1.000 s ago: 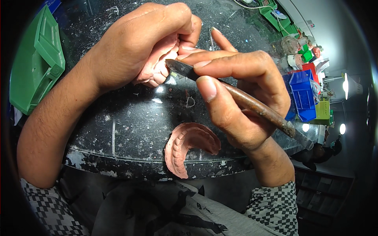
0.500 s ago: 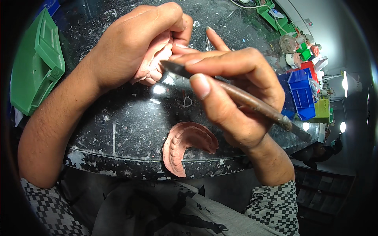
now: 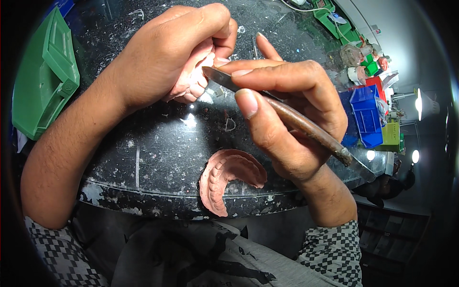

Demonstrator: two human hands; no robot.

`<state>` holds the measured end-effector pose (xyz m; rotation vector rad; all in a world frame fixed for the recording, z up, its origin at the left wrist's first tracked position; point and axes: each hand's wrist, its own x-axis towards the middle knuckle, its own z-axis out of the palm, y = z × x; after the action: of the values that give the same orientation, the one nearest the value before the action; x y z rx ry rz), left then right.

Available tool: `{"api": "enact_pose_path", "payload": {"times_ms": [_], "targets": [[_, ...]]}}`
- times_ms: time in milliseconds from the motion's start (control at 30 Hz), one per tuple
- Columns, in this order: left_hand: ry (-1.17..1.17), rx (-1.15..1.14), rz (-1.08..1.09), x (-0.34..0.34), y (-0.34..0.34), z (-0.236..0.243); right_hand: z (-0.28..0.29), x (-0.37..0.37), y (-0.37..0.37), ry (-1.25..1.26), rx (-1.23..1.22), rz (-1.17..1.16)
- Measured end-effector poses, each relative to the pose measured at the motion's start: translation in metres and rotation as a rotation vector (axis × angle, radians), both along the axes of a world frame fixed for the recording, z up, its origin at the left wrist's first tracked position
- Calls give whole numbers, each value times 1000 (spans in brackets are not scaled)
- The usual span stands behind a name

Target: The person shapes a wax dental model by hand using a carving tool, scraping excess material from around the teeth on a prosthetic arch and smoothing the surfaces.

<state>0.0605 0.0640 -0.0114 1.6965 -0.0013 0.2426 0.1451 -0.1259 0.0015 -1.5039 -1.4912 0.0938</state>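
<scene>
My left hand [image 3: 177, 52] is wrapped round a pink dental cast [image 3: 192, 82] with a row of teeth facing right; my palm and fingers hide much of it. In a pen-like grip, my right hand [image 3: 296, 105] holds a plaster knife [image 3: 306, 125] with a brown wooden handle and a dark metal blade. The blade tip touches or nearly touches the teeth of the cast. A second pink dental cast [image 3: 216, 184], horseshoe-shaped, lies at the table's front edge below my hands.
The worn black table [image 3: 162, 162] carries plaster specks. A green bin [image 3: 45, 76] stands at left. To the right are a blue bin [image 3: 366, 115], a red bin [image 3: 377, 86], more green bins [image 3: 330, 21] and several casts [image 3: 354, 57]. Lit lamps [image 3: 419, 104] stand beyond.
Both hands have shifted slightly to the right with the cast and knife. The knife has turned a little, showing more of the blade's flat face.
</scene>
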Motion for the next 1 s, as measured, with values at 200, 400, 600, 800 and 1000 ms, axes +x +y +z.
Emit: {"api": "enact_pose_path", "payload": {"times_ms": [200,400,600,800,1000], "targets": [[0,-10,26,-1,-1,-2,1,0,1,21,-2,15],[-26,80,21,0,1,-3,-5,3,3,262,46,61],[-86,102,20,2,2,-9,-2,3,4,125,28,31],[-35,0,-25,2,6,-9,-2,3,3,106,16,30],[-54,20,-7,-2,2,0,-1,5,1,85,-13,53]]}}
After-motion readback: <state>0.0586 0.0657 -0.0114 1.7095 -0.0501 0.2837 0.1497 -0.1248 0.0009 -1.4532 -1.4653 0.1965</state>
